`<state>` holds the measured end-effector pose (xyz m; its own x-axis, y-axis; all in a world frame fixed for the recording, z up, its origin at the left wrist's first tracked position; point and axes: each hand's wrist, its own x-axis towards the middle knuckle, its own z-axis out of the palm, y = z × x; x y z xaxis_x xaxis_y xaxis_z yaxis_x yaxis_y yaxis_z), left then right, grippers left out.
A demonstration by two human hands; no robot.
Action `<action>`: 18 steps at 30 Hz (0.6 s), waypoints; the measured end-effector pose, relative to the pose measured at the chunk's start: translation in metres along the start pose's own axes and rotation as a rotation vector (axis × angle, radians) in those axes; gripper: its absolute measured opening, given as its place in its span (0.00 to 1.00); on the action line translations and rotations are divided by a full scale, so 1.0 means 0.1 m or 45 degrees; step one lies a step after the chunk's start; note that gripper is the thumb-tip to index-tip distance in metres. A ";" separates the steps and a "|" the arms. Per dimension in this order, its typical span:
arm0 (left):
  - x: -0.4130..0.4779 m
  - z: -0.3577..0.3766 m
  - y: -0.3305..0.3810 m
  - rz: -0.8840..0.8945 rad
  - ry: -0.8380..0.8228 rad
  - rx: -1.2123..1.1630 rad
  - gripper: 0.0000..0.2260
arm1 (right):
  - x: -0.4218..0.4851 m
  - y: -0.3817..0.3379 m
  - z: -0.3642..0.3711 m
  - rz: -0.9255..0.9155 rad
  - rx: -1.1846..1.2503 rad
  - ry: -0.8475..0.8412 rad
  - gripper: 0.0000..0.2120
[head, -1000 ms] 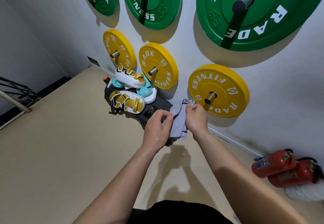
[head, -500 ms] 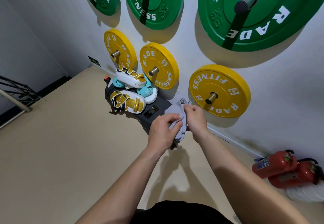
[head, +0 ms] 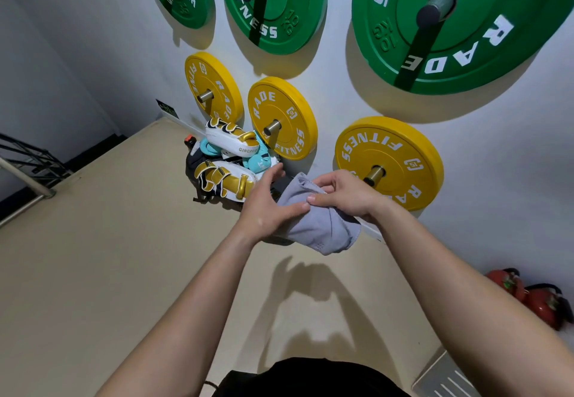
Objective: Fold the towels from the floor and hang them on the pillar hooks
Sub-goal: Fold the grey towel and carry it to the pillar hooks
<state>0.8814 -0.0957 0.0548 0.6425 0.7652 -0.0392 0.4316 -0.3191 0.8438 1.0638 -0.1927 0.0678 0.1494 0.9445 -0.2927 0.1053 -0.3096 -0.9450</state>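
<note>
1. The right hand [head: 344,198] pinches the top edge of a grey towel [head: 323,229]. Its fingers are curled and its thumb is pressed onto the cloth.
2. The left hand [head: 268,207] is beside it, seen from the back. Its fingers are stretched nearly straight, pointing up and away. Its thumb lies flat on the near face of the towel, tip almost touching the right thumb. Whether the fingers behind it touch the cloth is hidden.
3. The towel is bunched and partly folded, held in the air between the two hands. Its loose end sags down and to the right below the right wrist.
4. The towel hangs above a beige floor [head: 93,241], where the arms cast a shadow [head: 310,303].
5. Just behind the left hand, white and gold boxing pads [head: 223,179] lie in a heap against the wall [head: 497,148], with teal items [head: 262,160] among them.
6. Three yellow weight plates [head: 388,160] sit on pegs low on the wall, the nearest right behind the right hand.
7. Three green weight plates [head: 450,18] hang on pegs above them.
8. Red fire extinguishers [head: 534,300] lie on the floor at the far right, and a dark railing [head: 28,160] shows at the far left.
</note>
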 end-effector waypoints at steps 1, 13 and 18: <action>0.04 -0.04 0.02 -0.038 -0.123 0.001 0.34 | 0.01 -0.05 -0.01 -0.003 -0.029 -0.027 0.08; 0.15 -0.09 -0.07 -0.318 0.144 -0.120 0.17 | 0.01 0.10 -0.17 0.060 -0.022 -0.017 0.11; 0.17 -0.05 -0.12 -0.540 0.200 -0.539 0.22 | 0.07 0.09 -0.05 -0.092 0.308 0.411 0.15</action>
<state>0.8839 -0.0759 0.0471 0.3552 0.8604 -0.3654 0.3194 0.2556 0.9125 1.0706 -0.1894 0.0579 0.4549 0.8679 -0.1996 -0.1014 -0.1722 -0.9798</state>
